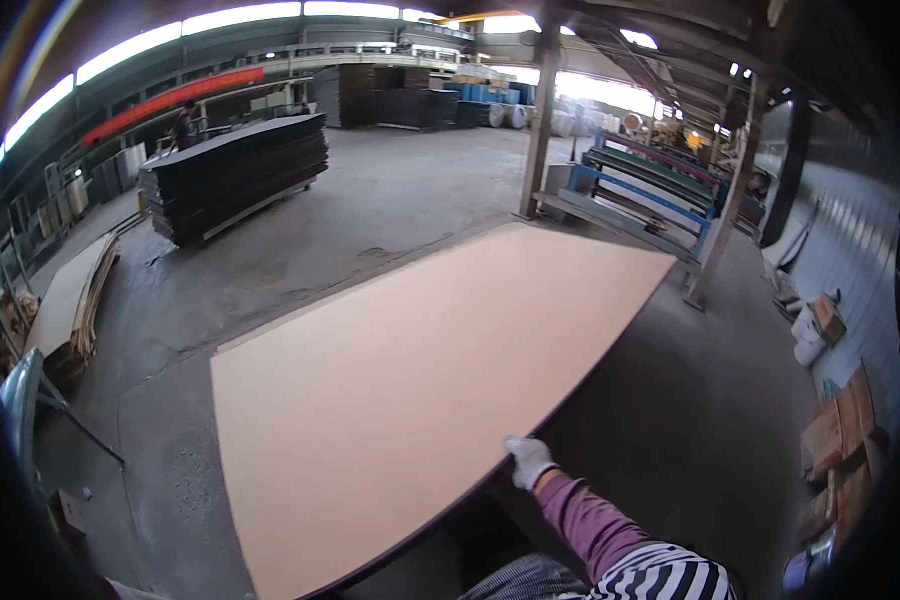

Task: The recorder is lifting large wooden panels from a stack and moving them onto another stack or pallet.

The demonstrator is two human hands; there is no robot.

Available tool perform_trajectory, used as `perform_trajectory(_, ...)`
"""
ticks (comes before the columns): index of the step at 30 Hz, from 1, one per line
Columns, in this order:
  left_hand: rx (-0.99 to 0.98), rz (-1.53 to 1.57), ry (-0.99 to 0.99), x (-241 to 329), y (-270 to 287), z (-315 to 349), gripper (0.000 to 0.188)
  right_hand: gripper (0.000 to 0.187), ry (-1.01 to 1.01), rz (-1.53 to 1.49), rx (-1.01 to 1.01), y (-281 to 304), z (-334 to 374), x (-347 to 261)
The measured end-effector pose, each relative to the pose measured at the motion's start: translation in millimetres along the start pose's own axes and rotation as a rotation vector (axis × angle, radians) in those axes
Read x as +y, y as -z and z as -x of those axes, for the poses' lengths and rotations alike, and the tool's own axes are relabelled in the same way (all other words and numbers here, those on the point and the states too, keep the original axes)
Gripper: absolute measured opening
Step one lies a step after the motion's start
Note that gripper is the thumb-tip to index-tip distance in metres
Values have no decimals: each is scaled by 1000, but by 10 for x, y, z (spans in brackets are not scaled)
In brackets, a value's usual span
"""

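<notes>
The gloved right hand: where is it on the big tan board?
In the head view, the right hand grips the tan board at its right long edge, low and right of centre, above the grey concrete floor.

The left hand was out of sight, perhaps under the large tan board (420, 380). The right hand's (527, 461) fingers curled over the board's right edge, their tips hidden. A distant person (183, 125) beside the dark stack (235, 175) was too small to make out.

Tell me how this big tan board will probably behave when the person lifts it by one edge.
The tan board is very wide and thin, so it will probably flex and sag away from the grip. Only the gloved right hand shows on its long edge, so it may swing or tip. Its face looks smooth, so it could slide through the glove.
</notes>
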State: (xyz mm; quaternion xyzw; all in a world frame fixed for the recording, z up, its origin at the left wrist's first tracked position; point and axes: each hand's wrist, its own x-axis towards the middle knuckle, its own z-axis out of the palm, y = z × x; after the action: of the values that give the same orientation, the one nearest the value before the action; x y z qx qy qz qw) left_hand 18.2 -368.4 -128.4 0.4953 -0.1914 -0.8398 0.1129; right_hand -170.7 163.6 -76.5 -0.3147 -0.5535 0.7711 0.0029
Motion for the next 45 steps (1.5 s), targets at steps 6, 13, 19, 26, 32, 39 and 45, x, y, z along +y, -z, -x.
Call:
perform_trajectory(6,-304,-997,-456,-45,-79,-360,46,18,-32,607,23,513,-1008,489)
perform_trajectory(13,-166,-1268,-229,-817,-895,-1174,40,36,-292,142,343,614,-1941,806)
perform_trajectory(19,39,-1604,-154,-953,-857,-1384,50,35,-378,293,232,660,-2030,1589)
perform_trajectory(26,256,-1672,-102,-781,-1054,-1356,44,34,-326,126,143,579,-2024,1842)
perform_trajectory(32,219,-1611,-141,-708,-652,-1513,42,38,-523,24,5,394,-1811,1833)
perform_trajectory(39,228,-1683,-29,-644,-720,-1471,45,43,-488,296,25,389,-1816,1798)
perform_trajectory(45,254,-1173,85,-168,-351,-1386,19,45,-499,236,-18,446,-1748,1959)
